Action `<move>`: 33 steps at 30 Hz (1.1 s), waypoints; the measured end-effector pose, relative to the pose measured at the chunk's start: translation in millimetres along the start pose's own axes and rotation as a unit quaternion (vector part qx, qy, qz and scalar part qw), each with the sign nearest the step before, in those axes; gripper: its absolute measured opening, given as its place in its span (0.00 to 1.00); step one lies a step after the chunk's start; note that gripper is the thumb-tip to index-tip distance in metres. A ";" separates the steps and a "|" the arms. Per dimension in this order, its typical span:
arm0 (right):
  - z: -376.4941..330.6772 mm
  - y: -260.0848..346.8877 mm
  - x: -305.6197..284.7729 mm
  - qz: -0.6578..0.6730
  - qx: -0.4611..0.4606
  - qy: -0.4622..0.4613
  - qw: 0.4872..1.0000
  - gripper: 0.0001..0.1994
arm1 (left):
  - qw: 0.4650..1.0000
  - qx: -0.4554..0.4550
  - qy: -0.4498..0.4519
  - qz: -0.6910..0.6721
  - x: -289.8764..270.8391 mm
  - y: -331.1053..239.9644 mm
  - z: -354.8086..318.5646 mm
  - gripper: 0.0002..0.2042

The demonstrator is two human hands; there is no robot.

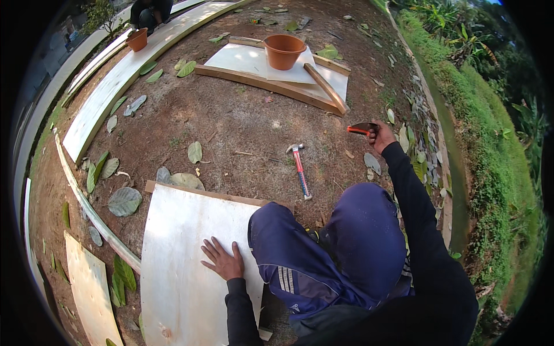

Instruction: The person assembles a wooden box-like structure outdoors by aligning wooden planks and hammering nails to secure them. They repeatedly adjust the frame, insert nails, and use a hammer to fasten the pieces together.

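Note:
My left hand lies flat, fingers spread, on a pale plywood panel beside my left knee. A wooden strip runs along the panel's far edge. Out to the right, my right hand is closed around a small orange-and-dark hand tool, whose exact kind I cannot make out; it is held above the ground. On the soil between them, just beyond my knees, rests a claw hammer with a red and blue handle, touched by neither hand.
Ahead, a terracotta-coloured pot stands on a plywood piece framed with timber; a loose batten leans across it. Long boards stretch along the left, near another pot and a crouching person. Large leaves litter the soil.

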State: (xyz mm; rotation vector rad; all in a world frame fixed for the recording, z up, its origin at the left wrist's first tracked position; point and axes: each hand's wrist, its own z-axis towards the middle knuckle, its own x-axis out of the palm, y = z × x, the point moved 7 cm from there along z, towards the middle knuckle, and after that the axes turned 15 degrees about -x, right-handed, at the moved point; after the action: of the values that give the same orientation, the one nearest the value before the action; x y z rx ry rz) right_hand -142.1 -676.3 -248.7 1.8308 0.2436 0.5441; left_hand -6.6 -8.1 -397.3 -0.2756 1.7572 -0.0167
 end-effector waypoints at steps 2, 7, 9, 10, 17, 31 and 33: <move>-22.7 27.9 23.2 -0.091 0.012 0.038 0.995 0.12 | 1.000 -0.002 -0.007 -0.007 -1.4 1.9 -1.5 0.40; -48.1 59.2 85.7 -0.098 0.028 0.122 0.987 0.12 | 1.000 -0.008 -0.010 -0.025 -4.4 4.6 -1.9 0.39; -47.2 53.3 117.2 -0.115 0.053 0.170 0.977 0.13 | 0.999 -0.008 -0.024 -0.028 -2.4 2.5 -0.2 0.39; -45.5 47.1 133.6 -0.160 0.063 0.188 0.967 0.13 | 0.999 -0.009 -0.017 -0.027 -2.1 2.2 -1.3 0.39; 13.1 9.8 269.1 -0.161 0.024 0.342 0.926 0.11 | 0.999 -0.018 -0.019 -0.020 -0.1 1.1 -0.4 0.40; 171.9 -173.9 243.0 -0.645 -0.477 0.345 0.486 0.24 | 0.992 -0.046 -0.096 0.063 22.9 50.6 -0.4 0.40; 143.5 -208.5 246.9 -0.504 -0.459 0.469 0.562 0.23 | 0.993 -0.038 -0.096 0.061 17.2 47.7 -6.9 0.40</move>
State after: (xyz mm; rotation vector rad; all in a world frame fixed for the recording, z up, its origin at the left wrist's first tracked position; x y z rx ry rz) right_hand 163.4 -624.0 -419.0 0.0336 1.3401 0.5603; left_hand -24.7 33.9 -420.2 -0.2165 1.5821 0.1599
